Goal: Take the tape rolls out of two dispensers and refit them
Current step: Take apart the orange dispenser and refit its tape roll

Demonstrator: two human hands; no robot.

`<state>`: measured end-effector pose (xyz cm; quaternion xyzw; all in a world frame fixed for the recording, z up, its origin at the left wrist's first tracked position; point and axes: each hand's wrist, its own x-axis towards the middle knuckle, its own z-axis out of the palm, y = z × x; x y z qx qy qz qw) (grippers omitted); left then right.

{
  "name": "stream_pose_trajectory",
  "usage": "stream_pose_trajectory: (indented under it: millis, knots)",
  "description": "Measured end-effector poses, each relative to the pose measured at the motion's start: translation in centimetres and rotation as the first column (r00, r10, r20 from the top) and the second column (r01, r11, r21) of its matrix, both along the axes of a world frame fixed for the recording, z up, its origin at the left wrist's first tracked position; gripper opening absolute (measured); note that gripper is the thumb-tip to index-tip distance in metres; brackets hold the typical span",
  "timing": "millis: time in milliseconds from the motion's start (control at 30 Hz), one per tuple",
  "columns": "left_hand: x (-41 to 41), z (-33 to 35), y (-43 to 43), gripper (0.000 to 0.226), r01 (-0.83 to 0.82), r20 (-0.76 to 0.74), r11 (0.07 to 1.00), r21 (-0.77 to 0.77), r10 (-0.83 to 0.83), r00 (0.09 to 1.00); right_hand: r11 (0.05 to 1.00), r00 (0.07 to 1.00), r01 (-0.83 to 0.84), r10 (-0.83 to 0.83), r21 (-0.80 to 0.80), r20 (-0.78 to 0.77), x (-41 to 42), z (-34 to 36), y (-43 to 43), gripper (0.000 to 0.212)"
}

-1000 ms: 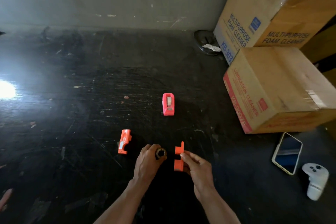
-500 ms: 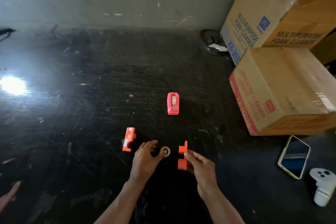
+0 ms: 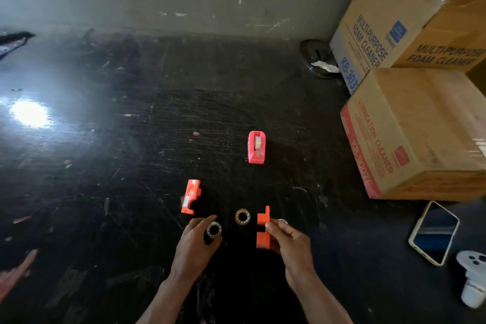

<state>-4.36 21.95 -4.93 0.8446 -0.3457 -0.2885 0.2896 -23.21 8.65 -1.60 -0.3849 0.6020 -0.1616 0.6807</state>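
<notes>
Lying flat on the scratched black floor [image 3: 131,166], a small tape roll with a brownish rim [image 3: 242,216] sits between the two hands; half a second ago it was pinched at the left fingertips, and now it rests free. The left hand [image 3: 196,246] has drawn back toward the person and now curls around a second ring with a pale, toothed inner core [image 3: 213,229], gripping it off the floor. The right hand [image 3: 288,241] keeps its pinch on an orange plastic dispenser half [image 3: 263,227], held upright just right of the loose roll, much as before. The matching orange half [image 3: 191,196] lies on the floor beyond the left hand, unmoved. Farther off stands a pink tape dispenser with its roll fitted [image 3: 256,147]. Cardboard boxes [image 3: 415,134], a white-cased phone [image 3: 434,232] and a white controller [image 3: 473,276] lie well to the right.
</notes>
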Motion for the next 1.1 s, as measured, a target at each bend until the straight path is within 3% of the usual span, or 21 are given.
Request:
stream_pose_trajectory:
  millis: [200, 433, 700, 1100]
  knots:
    - [0.1, 0.6, 0.0, 0.052, 0.050, 0.019, 0.999, 0.003, -0.050, 0.999, 0.999, 0.999, -0.050, 0.050, 0.007, -0.007, 0.4, 0.3, 0.2, 0.015]
    - [-0.1, 2.7, -0.9, 0.046, -0.069, -0.166, 0.988, -0.138, 0.045, 0.985, 0.997, 0.997, -0.077, 0.076, -0.027, -0.007, 1.7, 0.8, 0.3, 0.017]
    - [-0.9, 4.3, -2.5, 0.047, -0.175, -0.473, 0.967, -0.184, 0.069, 0.878, 0.983, 0.987, -0.161, 0.162, -0.084, 0.014, 2.9, 1.4, 0.9, 0.020]
    - [-0.9, 5.8, -3.1, 0.051, -0.149, -0.560, 0.974, -0.173, 0.027, 0.828, 0.983, 0.983, -0.160, 0.167, -0.087, 0.076, 2.6, 2.7, 0.9, 0.022]
